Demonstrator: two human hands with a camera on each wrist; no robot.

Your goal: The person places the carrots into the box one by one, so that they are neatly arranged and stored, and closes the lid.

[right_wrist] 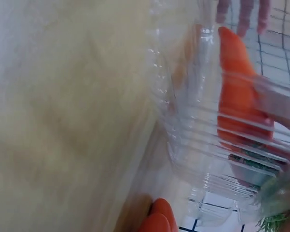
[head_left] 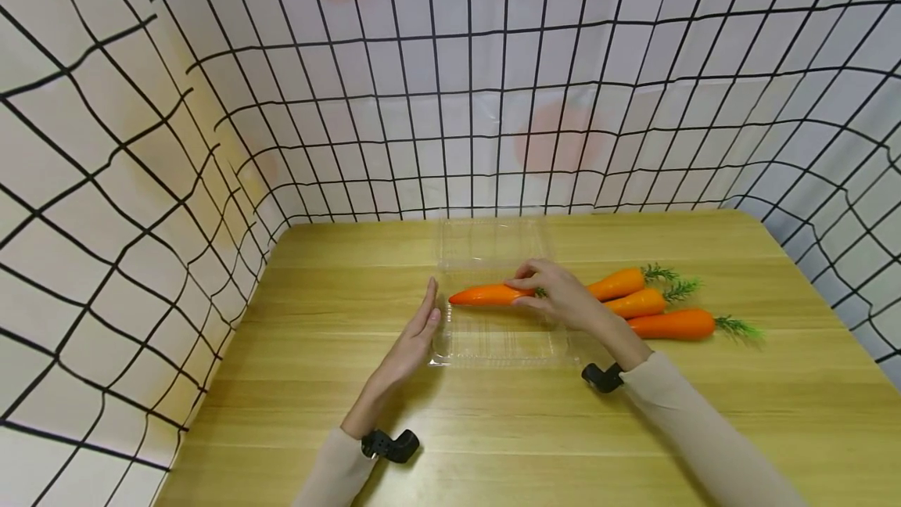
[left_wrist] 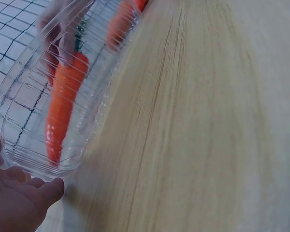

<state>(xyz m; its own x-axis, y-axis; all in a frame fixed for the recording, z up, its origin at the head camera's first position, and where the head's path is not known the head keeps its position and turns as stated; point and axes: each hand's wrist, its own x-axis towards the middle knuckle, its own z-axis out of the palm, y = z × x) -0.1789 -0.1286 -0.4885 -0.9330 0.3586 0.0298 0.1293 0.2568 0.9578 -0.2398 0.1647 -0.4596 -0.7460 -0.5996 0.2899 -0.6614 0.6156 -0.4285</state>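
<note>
My right hand (head_left: 563, 297) pinches an orange carrot (head_left: 486, 295) near its leafy end, with the thin tip aimed left. The carrot lies over a clear plastic clamshell box (head_left: 507, 344), whose lid (head_left: 493, 242) is folded back toward the far side. Through the box wall, the left wrist view shows the same carrot (left_wrist: 63, 106) lengthwise inside the box, fingers at its thick end. My left hand (head_left: 414, 337) is at the box's left end, fingers extended, thumb (left_wrist: 52, 191) right at the box's lower corner.
Three more carrots with green tops lie right of the box: a far one (head_left: 621, 284), a middle one (head_left: 639, 303) and a near one (head_left: 676, 325). A black wire grid (head_left: 469, 92) over white sheeting encloses the wooden table (head_left: 493, 429) at the back and sides.
</note>
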